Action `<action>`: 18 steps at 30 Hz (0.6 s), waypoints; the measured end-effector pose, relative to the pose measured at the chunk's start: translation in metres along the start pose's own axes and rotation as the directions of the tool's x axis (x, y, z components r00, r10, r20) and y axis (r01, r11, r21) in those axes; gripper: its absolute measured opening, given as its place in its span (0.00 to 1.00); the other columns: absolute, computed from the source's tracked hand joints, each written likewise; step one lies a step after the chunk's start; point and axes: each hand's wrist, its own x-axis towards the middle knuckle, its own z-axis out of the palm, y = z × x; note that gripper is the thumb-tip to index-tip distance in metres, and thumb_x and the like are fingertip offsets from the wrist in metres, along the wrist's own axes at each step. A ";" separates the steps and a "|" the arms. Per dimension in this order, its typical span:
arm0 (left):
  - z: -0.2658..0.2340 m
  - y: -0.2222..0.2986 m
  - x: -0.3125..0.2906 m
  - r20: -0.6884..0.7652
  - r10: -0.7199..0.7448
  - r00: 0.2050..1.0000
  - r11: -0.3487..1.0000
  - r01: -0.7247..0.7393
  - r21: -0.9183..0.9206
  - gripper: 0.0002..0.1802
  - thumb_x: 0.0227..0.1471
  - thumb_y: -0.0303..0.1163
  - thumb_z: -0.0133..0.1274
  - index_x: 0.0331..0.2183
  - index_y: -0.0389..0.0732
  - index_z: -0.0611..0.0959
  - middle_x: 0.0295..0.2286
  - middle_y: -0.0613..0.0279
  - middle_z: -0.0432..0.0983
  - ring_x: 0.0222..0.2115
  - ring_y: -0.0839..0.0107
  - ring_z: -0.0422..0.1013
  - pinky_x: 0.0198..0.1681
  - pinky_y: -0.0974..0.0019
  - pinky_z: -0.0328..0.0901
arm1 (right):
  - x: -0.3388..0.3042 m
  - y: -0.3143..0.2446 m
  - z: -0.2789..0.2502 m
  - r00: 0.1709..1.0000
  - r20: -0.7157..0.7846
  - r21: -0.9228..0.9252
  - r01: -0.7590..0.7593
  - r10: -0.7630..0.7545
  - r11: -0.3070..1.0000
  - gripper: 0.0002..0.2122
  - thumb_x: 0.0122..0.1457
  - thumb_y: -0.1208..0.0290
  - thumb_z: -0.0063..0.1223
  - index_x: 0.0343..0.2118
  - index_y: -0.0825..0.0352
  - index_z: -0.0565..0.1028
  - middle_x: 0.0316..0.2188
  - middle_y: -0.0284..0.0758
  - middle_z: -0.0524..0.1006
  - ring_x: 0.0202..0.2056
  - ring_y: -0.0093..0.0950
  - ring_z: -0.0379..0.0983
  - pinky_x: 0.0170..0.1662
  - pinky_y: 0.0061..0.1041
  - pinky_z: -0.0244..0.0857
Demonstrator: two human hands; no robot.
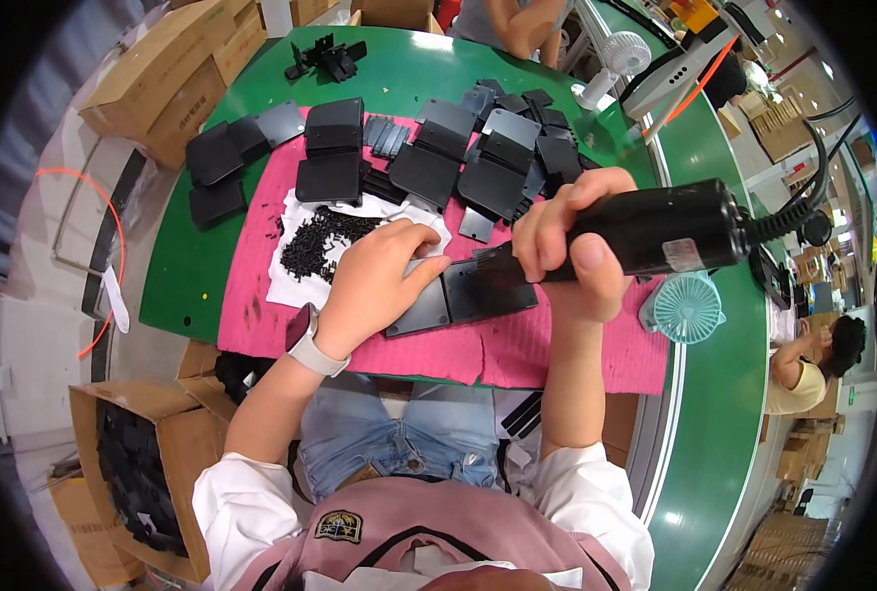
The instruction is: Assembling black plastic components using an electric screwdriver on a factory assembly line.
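Note:
My right hand (578,241) wraps round a black electric screwdriver (655,229) whose cord runs off to the right. Its working end points left, down at a black folding plastic case (494,294) lying on a pink foam mat (429,357). On the left end of that case, my left hand (384,268) presses with curled fingers and thumb. Close beyond the left hand, a heap of small black screws (310,242) is spread on a white cloth (286,286). The exact contact of the screwdriver tip is hidden by dark parts.
Several black plastic cases (424,175) lie in stacks behind my hands, with grey strips (386,138) among them. A light-blue fan (685,307) and a white fan (624,54) stand to the right. Cartons (168,74) flank the green table (187,286). Another person's arm (510,25) is across it.

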 end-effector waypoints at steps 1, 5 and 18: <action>0.001 0.000 0.001 0.040 -0.007 0.999 1.000 0.008 -0.006 0.14 0.48 0.35 0.55 0.33 0.34 0.79 0.27 0.54 0.77 0.30 0.58 0.74 0.34 0.62 0.67 | 0.000 0.002 -0.001 1.000 0.011 -0.015 -0.004 0.004 1.000 0.16 0.51 0.67 0.54 0.39 0.67 0.63 0.15 0.32 0.64 0.13 0.22 0.60 0.18 0.22 0.58; 0.003 -0.004 0.005 0.119 -0.004 0.993 0.995 0.015 -0.096 0.12 0.47 0.31 0.55 0.31 0.32 0.77 0.24 0.56 0.76 0.26 0.63 0.74 0.32 0.66 0.67 | 0.000 0.011 0.001 1.000 -0.007 0.076 -0.015 0.016 0.997 0.15 0.50 0.74 0.57 0.37 0.69 0.63 0.15 0.33 0.67 0.14 0.20 0.63 0.18 0.19 0.58; 0.005 -0.001 0.012 0.121 -0.159 0.980 0.949 0.185 -0.255 0.15 0.41 0.29 0.61 0.27 0.34 0.70 0.20 0.54 0.72 0.24 0.59 0.71 0.29 0.62 0.65 | -0.001 0.008 0.008 0.999 0.009 0.062 -0.040 0.040 0.997 0.14 0.49 0.78 0.56 0.36 0.69 0.63 0.16 0.33 0.68 0.16 0.19 0.64 0.20 0.18 0.60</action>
